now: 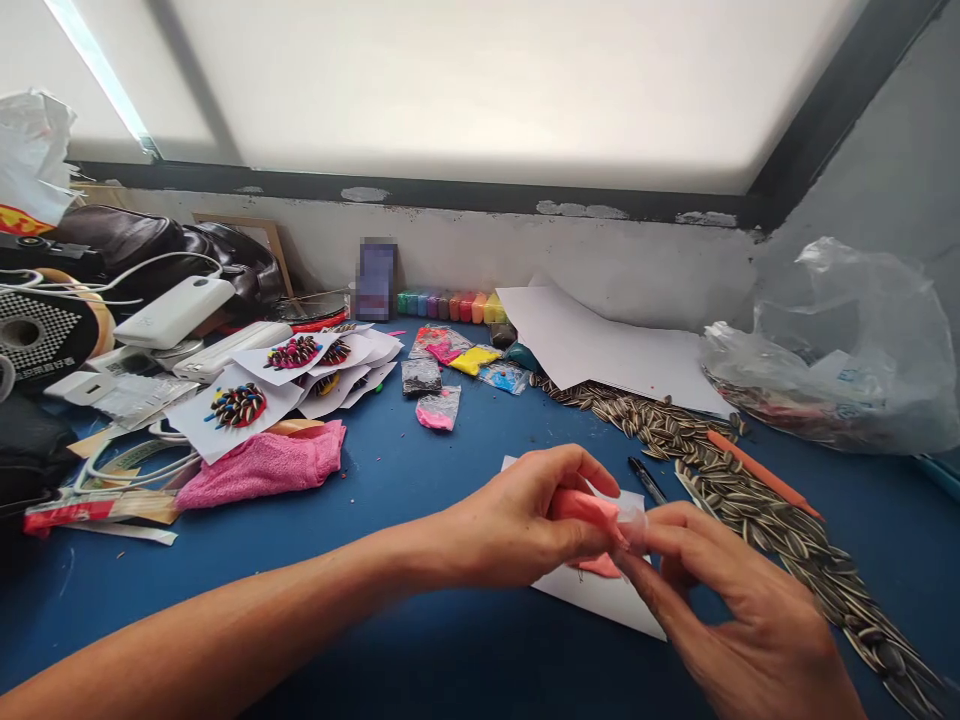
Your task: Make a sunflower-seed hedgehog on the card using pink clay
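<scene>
My left hand (536,520) is closed around a small packet of coral-pink clay (589,508). At the packet's right end, my right hand (739,590) pinches its clear plastic between thumb and fingers. Both hands are just above a sheet of white paper (600,603). On that sheet lies a flat patch of coral clay (600,566), partly hidden by my hands. A black pen (646,481) rests behind the right hand. Striped sunflower seeds (780,520) are spread in a long heap to the right.
An orange stick-like tool (765,474) lies across the seeds. Small clay bags (439,408) sit mid-table. A pink cloth (262,466) and seed-covered clay pieces on paper cards (237,408) are at left. White sheets (600,335) and a plastic bag (840,350) stand at the back right.
</scene>
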Action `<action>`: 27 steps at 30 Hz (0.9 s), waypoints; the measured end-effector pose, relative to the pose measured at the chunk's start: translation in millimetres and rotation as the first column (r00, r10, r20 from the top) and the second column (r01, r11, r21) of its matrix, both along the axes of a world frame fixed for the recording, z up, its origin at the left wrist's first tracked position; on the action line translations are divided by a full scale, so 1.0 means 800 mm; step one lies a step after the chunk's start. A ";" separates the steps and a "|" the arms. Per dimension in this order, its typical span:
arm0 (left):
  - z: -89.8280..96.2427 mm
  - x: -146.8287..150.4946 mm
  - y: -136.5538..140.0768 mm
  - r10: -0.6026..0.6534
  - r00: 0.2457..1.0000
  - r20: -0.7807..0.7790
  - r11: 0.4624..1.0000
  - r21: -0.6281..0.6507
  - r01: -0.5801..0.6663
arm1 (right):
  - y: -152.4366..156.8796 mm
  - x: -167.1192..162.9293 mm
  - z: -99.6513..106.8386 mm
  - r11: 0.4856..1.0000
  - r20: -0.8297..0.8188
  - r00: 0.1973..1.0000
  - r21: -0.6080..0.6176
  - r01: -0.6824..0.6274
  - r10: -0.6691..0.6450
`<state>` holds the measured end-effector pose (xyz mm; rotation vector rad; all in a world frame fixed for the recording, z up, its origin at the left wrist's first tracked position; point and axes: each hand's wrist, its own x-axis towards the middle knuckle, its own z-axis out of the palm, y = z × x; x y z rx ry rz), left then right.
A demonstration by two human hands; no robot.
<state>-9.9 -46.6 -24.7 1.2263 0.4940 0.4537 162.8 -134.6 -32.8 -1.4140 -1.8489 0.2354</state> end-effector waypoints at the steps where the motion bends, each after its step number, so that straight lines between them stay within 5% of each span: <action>1: 0.000 0.000 0.001 -0.002 1.000 -0.028 1.000 0.025 0.003 | 0.000 -0.001 0.000 1.000 0.005 1.000 0.013 -0.001 0.001; 7: 0.007 -0.007 0.012 -0.035 0.991 -0.132 0.992 0.114 0.050 | 0.004 0.004 0.004 0.994 0.034 0.997 -0.094 -0.061 0.065; 19: 0.007 -0.009 0.008 0.007 0.968 -0.251 0.956 0.286 0.068 | 0.001 -0.001 0.004 0.977 -0.193 0.981 -0.206 -0.046 0.006; 27: 0.014 -0.022 0.035 0.064 0.983 -0.172 0.937 0.351 0.001 | 0.012 0.007 0.017 0.951 -0.439 0.882 -0.308 0.028 -0.168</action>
